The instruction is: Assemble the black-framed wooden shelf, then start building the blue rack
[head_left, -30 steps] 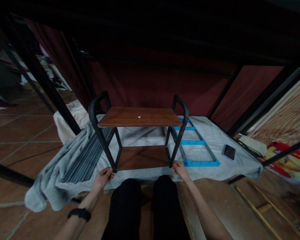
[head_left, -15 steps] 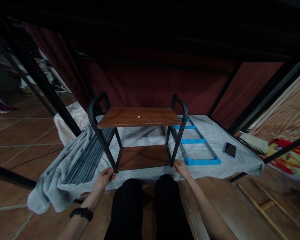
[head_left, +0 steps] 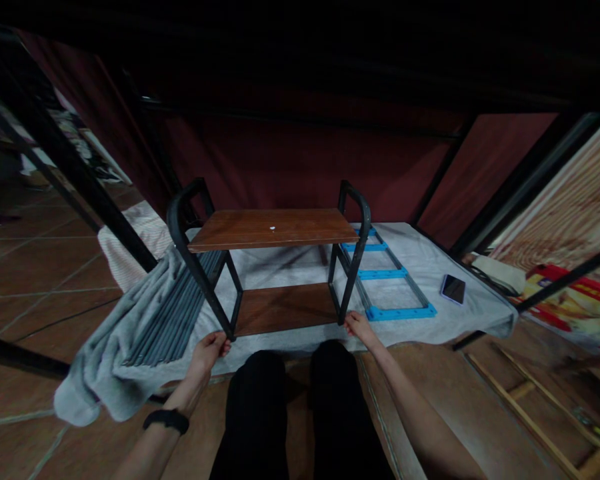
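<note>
A small two-tier shelf rack with brown wood boards and black metal side frames stands upright on a grey cloth. At the foot of its left front leg, my left hand is closed, fingertips against the corner. My right hand pinches at the foot of the right front leg in the same way. Thumbs and curled fingers partly hide both contact points. A tiny white spot shows on the upper board.
Left of the rack lies a row of grey tubes. To the right are a blue-and-grey ladder-like frame and a phone. Black metal posts flank the cloth-covered surface. A wooden frame lies on the floor at right.
The view has shifted slightly, so the rack and the things around it appear a little higher and further left. Both hands stay at the rack's front feet.
</note>
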### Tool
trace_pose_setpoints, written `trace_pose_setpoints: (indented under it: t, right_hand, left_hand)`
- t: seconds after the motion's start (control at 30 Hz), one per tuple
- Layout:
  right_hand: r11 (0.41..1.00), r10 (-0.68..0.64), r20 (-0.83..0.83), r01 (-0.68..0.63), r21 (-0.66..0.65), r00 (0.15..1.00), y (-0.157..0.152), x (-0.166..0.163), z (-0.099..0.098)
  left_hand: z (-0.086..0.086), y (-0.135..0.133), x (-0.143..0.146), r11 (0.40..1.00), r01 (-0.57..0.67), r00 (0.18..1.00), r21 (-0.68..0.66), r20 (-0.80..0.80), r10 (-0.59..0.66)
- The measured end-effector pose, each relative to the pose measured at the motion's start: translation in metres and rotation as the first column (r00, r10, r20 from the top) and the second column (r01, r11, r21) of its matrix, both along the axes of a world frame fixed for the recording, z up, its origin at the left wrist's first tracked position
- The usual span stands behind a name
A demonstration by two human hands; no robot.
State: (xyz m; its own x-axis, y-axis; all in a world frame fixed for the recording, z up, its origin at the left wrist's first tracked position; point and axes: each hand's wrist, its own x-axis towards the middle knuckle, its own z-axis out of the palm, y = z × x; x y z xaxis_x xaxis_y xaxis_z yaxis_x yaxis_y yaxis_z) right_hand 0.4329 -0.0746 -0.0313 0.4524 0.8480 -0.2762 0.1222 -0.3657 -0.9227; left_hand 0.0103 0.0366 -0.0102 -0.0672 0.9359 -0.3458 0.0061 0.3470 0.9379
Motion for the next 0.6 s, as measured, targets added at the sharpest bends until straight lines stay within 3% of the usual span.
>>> trace_pose_setpoints:
  t: [0.6]
  right_hand:
    - [1.0,0.007,-0.009,-0.007,0.004,1.0,0.0015,0.0047,-0.0063]
  left_hand:
    - [-0.0094,0.0052,-0.0044,0.999,0.035,0.999,0.011,0.0,-0.035]
